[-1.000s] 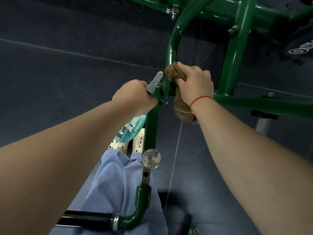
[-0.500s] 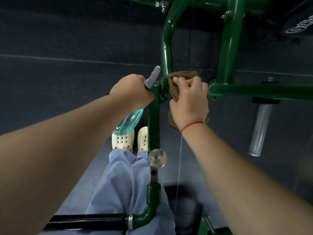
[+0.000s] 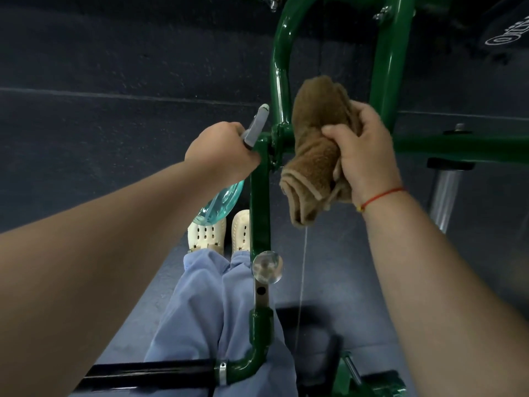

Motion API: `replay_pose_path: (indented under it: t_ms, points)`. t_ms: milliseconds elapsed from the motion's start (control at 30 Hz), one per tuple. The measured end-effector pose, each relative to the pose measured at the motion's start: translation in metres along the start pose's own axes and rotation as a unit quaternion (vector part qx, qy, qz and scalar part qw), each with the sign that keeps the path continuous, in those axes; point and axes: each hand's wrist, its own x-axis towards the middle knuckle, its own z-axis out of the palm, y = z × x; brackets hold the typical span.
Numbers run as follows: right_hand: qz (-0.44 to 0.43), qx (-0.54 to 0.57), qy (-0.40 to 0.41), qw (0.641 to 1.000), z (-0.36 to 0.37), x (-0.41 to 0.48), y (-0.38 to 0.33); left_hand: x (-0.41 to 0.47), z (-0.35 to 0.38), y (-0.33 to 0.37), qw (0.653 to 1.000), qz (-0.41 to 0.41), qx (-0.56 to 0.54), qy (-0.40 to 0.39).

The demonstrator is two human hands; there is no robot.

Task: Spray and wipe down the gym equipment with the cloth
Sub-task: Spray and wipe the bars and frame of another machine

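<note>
Right hand (image 3: 366, 159) fingers curled round bunched brown cloth (image 3: 317, 150) beside green frame (image 3: 282, 81), possibly off the tube, left hand (image 3: 220, 151) gripping spray bottle (image 3: 223, 202), nozzle toward frame joint

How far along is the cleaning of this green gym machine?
Midway, it seems. Done: unclear; the green frame gleams near the joint, but no wet marks show. In hand: the right hand grips the brown cloth beside the curved tube, the left hand holds the spray bottle. Left: probably the crossbar and lower post.
</note>
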Motion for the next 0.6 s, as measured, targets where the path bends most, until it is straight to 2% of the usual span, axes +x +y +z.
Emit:
replay_pose_path:
  t_ms: [67, 167, 200, 333, 433, 600]
  points:
    - [-0.007, -0.039, -0.060, 0.997, 0.015, 0.011, -0.006, 0.003, 0.001, -0.001, 1.000, -0.005, 0.004, 0.009]
    - [-0.029, -0.226, -0.117, 0.967, 0.046, 0.025, -0.010, 0.009, 0.003, 0.000, 1.000, -0.018, -0.005, 0.012]
    - [-0.024, -0.263, -0.112, 0.958, 0.053, 0.031, -0.012, 0.010, 0.004, 0.000, 1.000, -0.023, -0.010, 0.009]
    - [-0.008, -0.295, -0.081, 0.952, 0.067, 0.067, -0.026, 0.019, 0.008, -0.002, 0.999, -0.038, -0.030, 0.000]
    - [-0.054, -0.365, -0.094, 0.925, 0.078, 0.094, -0.035, 0.028, 0.009, -0.005, 0.997, -0.056, -0.054, -0.008]
    - [-0.150, -0.481, -0.053, 0.862, 0.109, 0.128, -0.049, 0.034, 0.010, -0.009, 0.989, -0.078, -0.120, -0.024]
